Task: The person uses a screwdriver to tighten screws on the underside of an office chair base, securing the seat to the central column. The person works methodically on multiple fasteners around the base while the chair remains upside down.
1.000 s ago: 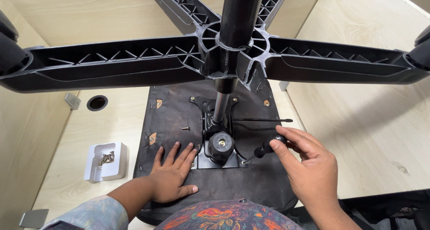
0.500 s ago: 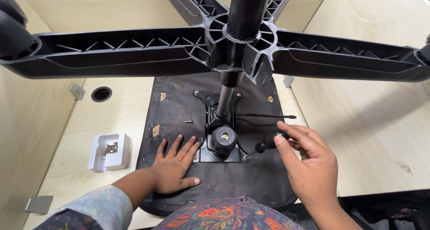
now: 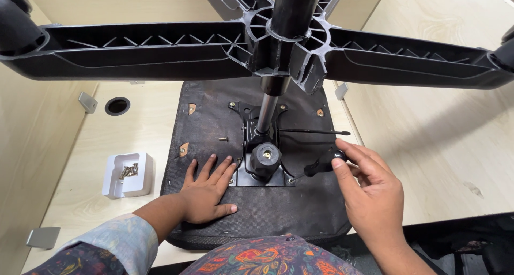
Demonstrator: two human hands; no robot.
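Head view: my left hand (image 3: 206,192) lies flat, fingers spread, on the upturned chair seat (image 3: 300,211), at seven o'clock from the black mechanism plate (image 3: 265,160). My right hand (image 3: 369,192), at four o'clock, pinches the black lever handle (image 3: 321,165) between thumb and fingertips. A white tray of screws (image 3: 127,174) sits at nine o'clock.

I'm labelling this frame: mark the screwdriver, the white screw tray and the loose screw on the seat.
screwdriver (image 3: 321,165): head view, on its black handle by the right hand's fingertips.
white screw tray (image 3: 113,186): head view, on its front rim.
loose screw (image 3: 223,139): head view, on its shaft.
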